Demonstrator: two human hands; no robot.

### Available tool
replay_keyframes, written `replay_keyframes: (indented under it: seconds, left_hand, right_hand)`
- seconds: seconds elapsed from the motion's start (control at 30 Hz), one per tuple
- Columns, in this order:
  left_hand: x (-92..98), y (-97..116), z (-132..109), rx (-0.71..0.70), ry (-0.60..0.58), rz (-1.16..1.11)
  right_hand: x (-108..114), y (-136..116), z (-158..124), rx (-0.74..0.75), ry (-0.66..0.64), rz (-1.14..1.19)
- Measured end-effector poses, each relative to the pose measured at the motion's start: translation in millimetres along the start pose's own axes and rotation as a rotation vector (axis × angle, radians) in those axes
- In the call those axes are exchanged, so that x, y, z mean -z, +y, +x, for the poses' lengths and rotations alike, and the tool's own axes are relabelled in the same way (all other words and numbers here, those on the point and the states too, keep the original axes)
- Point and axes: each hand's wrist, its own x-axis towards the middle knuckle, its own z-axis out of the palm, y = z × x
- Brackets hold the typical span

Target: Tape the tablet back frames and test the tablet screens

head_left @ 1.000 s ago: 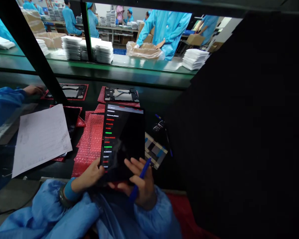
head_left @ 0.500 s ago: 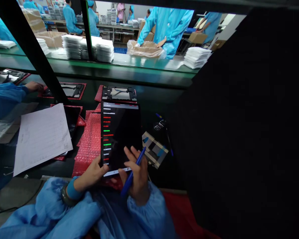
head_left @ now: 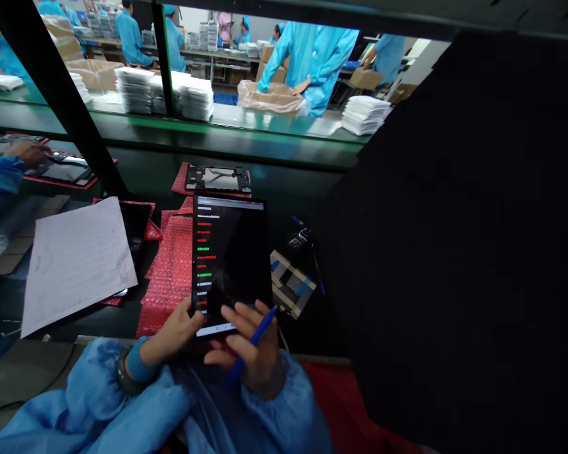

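A tablet (head_left: pixel 234 258) with a dark screen shows a list of white, red and green lines. My left hand (head_left: pixel 177 328) grips its lower left corner, thumb on the front edge. Over the lower right of the screen is my right hand (head_left: pixel 253 347), which holds a blue pen (head_left: pixel 264 326) slantwise between its fingers. Its fingertips reach across the bottom of the screen; whether they touch the glass I cannot tell. Red bubble-wrap bags (head_left: pixel 168 271) lie to the left of the tablet, partly under it.
An opened tablet part (head_left: pixel 218 178) lies on bubble wrap behind. Left is a printed sheet (head_left: pixel 78 265); right, a taped flat piece (head_left: pixel 291 284) and a thin pen (head_left: pixel 319 271). A co-worker's hand (head_left: pixel 28 153) works at far left. A dark panel (head_left: pixel 454 252) fills the right side.
My right hand with the pen has moved down and slightly left, toward the screen's bottom edge. The co-worker's hand at left has shifted left, with the bagged part near it.
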Motion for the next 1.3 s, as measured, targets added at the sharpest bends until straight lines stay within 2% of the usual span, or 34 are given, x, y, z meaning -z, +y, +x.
replay_keyframes:
  seconds: [0.1,0.23,0.47,0.7,0.87,0.93,1.03,1.1,1.2,1.3]
  left_hand:
    - [-4.1,4,2,-0.010,0.029,-0.001]
    - [-11.1,11,1,-0.010,0.032,-0.025]
    - [-13.4,16,-2,0.018,0.039,-0.075]
    - [-14.3,18,-3,-0.022,0.026,-0.070]
    - [-15.6,15,-4,-0.028,0.022,-0.042]
    - [-15.9,13,-5,-0.023,0.016,-0.033]
    - [-16.3,9,-5,-0.018,-0.020,-0.041]
    - [-16.8,7,-5,-0.009,-0.060,-0.052]
    - [-18.5,4,-5,-0.033,-0.100,-0.050]
    - [-22.3,2,-6,-0.092,-0.131,-0.053]
  right_hand:
    - [-9,-13,-15,0.083,-0.016,-0.046]
    - [-19,-17,-20,0.078,-0.006,-0.116]
    - [-17,-18,-18,0.051,-0.011,-0.104]
    - [-16,-16,-24,0.128,-0.003,-0.109]
    - [-16,-19,-26,0.108,-0.011,-0.145]
    - [-15,-20,-29,0.041,0.003,-0.125]
    - [-13,-15,-32,-0.156,0.094,-0.048]
    - [-9,-5,-31,-0.331,0.218,0.012]
    - [-2,16,-27,-0.612,0.490,0.084]
    - [5,31,-20,-0.994,0.687,0.254]
